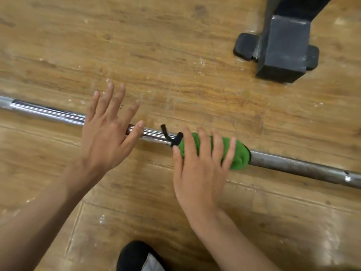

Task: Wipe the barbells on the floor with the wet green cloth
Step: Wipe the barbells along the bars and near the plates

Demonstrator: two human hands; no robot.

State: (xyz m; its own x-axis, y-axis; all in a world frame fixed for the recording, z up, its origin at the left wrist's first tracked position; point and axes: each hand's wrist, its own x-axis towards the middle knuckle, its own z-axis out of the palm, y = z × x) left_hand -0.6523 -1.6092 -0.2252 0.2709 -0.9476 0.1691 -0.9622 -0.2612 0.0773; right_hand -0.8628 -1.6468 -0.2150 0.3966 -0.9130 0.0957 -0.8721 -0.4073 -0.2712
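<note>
A long steel barbell (pixel 293 166) lies on the wooden floor, running from the left edge down to the right edge. A green cloth (pixel 239 155) with a black loop (pixel 172 134) is wrapped over the bar near the middle. My right hand (pixel 197 163) lies on the cloth with fingers spread and straight, pressing it onto the bar. My left hand (pixel 106 126) hovers over the shiny left part of the bar, fingers splayed, its thumb touching the bar.
A dark metal equipment base (pixel 281 49) with black rubber feet stands at the upper right, beyond the bar. A black shoe toe (pixel 134 255) shows at the bottom edge. The floor (pixel 156 45) is worn wood planking.
</note>
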